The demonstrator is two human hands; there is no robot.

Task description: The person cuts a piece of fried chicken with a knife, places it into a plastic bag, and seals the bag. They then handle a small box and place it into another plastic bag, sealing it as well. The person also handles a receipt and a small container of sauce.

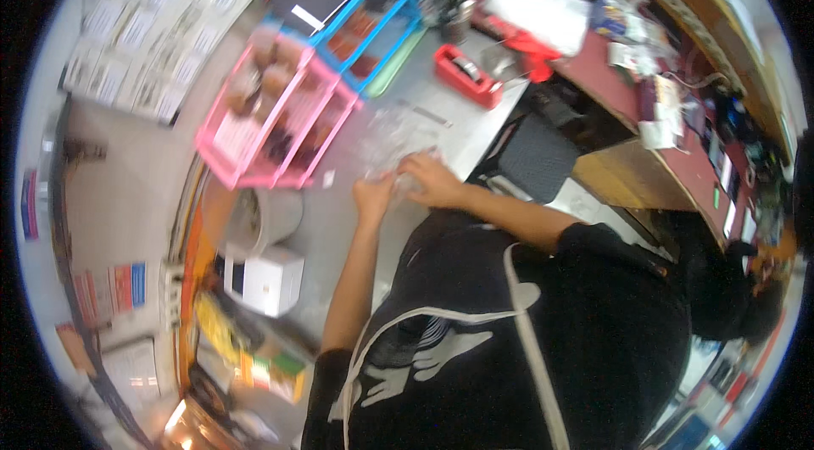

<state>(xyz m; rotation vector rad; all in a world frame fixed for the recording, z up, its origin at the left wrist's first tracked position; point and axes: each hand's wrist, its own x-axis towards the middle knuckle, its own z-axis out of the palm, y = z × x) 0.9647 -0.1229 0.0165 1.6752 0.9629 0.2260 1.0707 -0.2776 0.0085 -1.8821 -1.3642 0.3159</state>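
Over the grey table, my left hand and my right hand are close together. Both have curled fingers, pinched on a piece of clear plastic film between them; blur hides its exact shape. More clear plastic lies on the tabletop just beyond my hands. A thin grey strip, perhaps a ruler or blade, rests past my right hand. A small white scrap is left of my left hand.
Beyond stand a pink tiered tray and a blue one, holding small items. A red tape dispenser sits at the table's right edge. A whitish bin and white box stand left. A dark stool is at right.
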